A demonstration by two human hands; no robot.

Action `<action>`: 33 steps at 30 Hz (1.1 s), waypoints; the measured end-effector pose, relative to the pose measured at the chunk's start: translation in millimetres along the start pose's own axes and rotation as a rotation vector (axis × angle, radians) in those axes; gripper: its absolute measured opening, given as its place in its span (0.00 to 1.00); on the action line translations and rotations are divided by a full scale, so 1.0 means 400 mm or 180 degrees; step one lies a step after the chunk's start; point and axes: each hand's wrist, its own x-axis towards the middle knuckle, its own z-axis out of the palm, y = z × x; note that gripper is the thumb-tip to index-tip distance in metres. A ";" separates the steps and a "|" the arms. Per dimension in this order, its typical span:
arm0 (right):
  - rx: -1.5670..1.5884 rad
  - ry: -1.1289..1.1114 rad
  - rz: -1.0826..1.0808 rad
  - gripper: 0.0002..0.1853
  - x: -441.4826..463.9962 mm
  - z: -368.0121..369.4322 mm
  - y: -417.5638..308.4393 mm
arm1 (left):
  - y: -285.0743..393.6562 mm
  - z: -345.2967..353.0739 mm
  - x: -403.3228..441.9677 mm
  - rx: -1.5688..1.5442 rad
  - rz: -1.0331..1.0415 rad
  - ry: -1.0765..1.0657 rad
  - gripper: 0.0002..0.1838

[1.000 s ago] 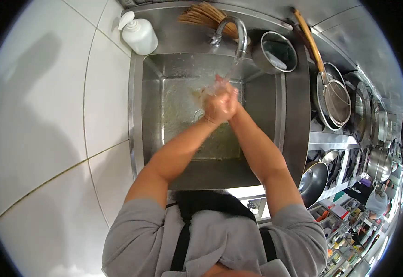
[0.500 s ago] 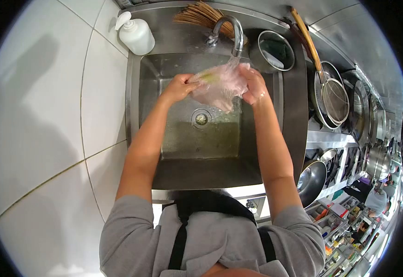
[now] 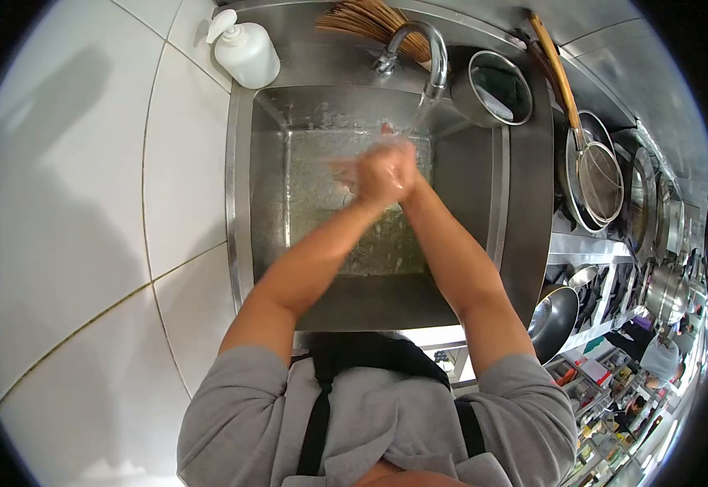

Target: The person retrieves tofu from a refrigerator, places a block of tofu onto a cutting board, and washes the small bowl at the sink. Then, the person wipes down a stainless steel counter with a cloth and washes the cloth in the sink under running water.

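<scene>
Over the sink basin [image 3: 362,302], my two hands are pressed together below the tap [image 3: 425,49]. My left hand [image 3: 381,174] is closed and lies in front. My right hand [image 3: 407,159] is closed against it from the right and partly covered. Between them a wet, pale pink cloth [image 3: 388,143] is bunched up, with only a little of it showing. Motion blur smears the left edge of the bundle, so fingers and cloth are hard to separate there. A stream of water falls from the spout just behind my hands.
A white pump bottle [image 3: 247,55] stands at the sink's back left corner. Behind the tap lies a bundle-stick brush [image 3: 362,23]. A metal pot [image 3: 500,88] is at the back right. Strainers [image 3: 600,183] and a dark wok [image 3: 554,323] are further right. People are in the background.
My hands have come together from holding the pink cloth spread out under the tap. The cloth is now crumpled between them, and more water shows in the basin.
</scene>
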 end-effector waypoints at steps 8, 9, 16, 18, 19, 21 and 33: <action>-0.0891 0.3583 0.0684 0.20 0.100 0.443 -0.088 | 0.046 -0.057 0.019 0.0264 -0.0100 0.0064 0.22; -0.1125 0.3426 0.0598 0.22 0.093 0.412 -0.095 | 0.102 -0.042 -0.008 0.0112 0.0344 0.0140 0.22; -0.0969 0.3529 0.0630 0.26 0.072 0.505 -0.161 | -0.229 -0.139 0.119 0.1382 -0.0416 -0.0765 0.38; -0.0553 0.3168 0.0391 0.26 0.052 0.506 -0.193 | -0.196 -0.172 0.157 0.0590 -0.1267 -0.1122 0.39; -0.0546 0.3167 0.0362 0.26 0.038 0.508 -0.215 | -0.187 -0.189 0.173 -0.0213 -0.2154 -0.1449 0.41; -0.0389 0.2314 0.0268 0.28 0.011 0.513 -0.271 | -0.186 -0.248 0.207 -0.1988 -0.2288 -0.2250 0.43; -0.1836 0.2312 0.0610 0.24 -0.030 0.372 -0.228 | -0.156 -0.262 0.099 0.1132 -0.1751 -0.4203 0.38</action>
